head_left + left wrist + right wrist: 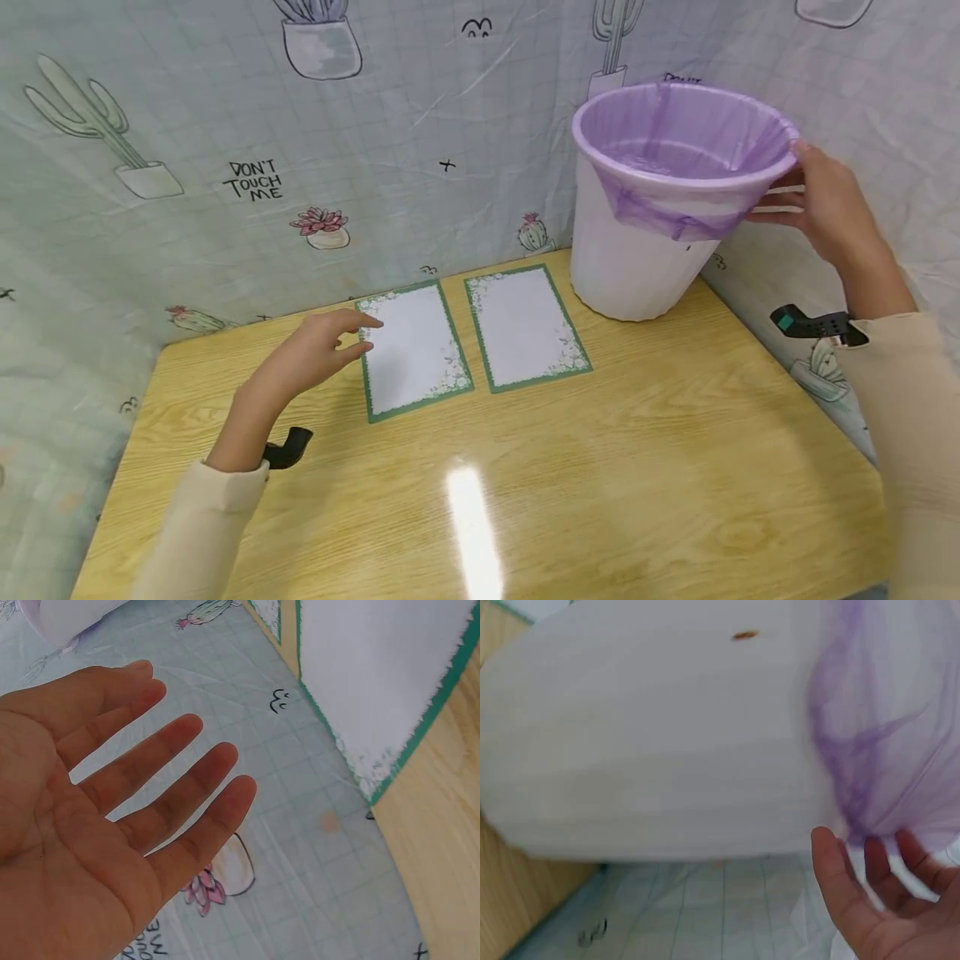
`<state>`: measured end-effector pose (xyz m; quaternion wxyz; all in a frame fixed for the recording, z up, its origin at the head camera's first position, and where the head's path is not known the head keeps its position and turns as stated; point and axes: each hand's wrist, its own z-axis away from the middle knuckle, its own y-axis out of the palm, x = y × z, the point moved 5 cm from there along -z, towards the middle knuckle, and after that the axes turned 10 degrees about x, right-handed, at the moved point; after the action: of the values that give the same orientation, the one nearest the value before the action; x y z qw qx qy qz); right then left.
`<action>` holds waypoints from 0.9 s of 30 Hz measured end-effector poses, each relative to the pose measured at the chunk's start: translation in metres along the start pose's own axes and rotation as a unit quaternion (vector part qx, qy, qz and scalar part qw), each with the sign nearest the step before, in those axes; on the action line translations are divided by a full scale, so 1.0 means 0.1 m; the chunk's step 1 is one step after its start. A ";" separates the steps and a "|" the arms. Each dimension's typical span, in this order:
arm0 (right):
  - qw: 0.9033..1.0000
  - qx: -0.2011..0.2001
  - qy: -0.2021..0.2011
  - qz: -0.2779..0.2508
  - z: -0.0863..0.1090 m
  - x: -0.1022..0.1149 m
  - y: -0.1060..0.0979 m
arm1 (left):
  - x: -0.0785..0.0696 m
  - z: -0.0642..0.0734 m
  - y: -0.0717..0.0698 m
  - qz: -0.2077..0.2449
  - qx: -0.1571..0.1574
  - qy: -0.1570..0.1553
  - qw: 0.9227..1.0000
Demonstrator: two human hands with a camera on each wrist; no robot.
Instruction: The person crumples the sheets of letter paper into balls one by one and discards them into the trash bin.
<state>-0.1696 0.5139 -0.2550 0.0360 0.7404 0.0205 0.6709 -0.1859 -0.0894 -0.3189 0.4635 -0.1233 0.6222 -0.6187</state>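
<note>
A white trash can with a purple rim stands at the back right of the wooden table, tilted-looking in the head view. A thin purple trash bag lines it and folds over the rim. At the rim's right side is my right hand, its thumb at the edge and its fingers extended beside the outer wall. In the right wrist view, those fingertips lie right by the bag's gathered edge. My left hand hovers over the left edge of a green-bordered sheet, holding nothing, its fingers spread loosely.
A second green-bordered sheet lies between the first one and the trash can. Behind and at both sides hangs a cactus-print cloth. The wooden table stretches toward me, with a bright light reflection near its front.
</note>
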 end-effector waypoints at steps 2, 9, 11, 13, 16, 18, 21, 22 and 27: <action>0.997 -0.029 -0.028 0.066 0.07 -0.01 -0.01 | 0.04 0.05 0.05 0.004 0.003 -0.008 1.000; 0.930 -0.175 -0.131 0.294 0.38 -0.15 0.14 | 0.16 0.20 0.16 0.005 -0.012 -0.021 1.000; 0.905 -0.163 -0.159 0.359 0.41 -0.22 0.31 | 0.20 0.25 0.19 0.011 -0.014 -0.028 0.999; 0.887 -0.133 -0.184 0.402 0.44 -0.30 0.51 | 0.25 0.29 0.22 0.021 -0.016 -0.033 0.999; 0.863 -0.071 -0.223 0.447 0.46 -0.42 0.83 | 0.29 0.31 0.27 0.032 -0.027 -0.035 0.999; 0.854 -0.024 -0.233 0.465 0.46 -0.51 1.05 | 0.32 0.31 0.30 0.040 -0.034 -0.034 0.998; 0.842 0.059 -0.228 0.486 0.41 -0.66 1.44 | 0.37 0.29 0.35 0.052 -0.043 -0.044 0.997; 0.839 0.087 -0.219 0.491 0.39 -0.72 1.57 | 0.39 0.28 0.36 0.058 -0.044 -0.049 0.996; 0.840 0.215 -0.164 0.470 0.24 -1.03 2.15 | 0.50 0.22 0.45 0.099 -0.052 -0.075 0.991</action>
<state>-0.1602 0.2906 -0.3425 -0.4407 0.7495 -0.1923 0.4550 -0.1783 -0.1306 -0.3755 0.5606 -0.1311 0.6261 -0.5259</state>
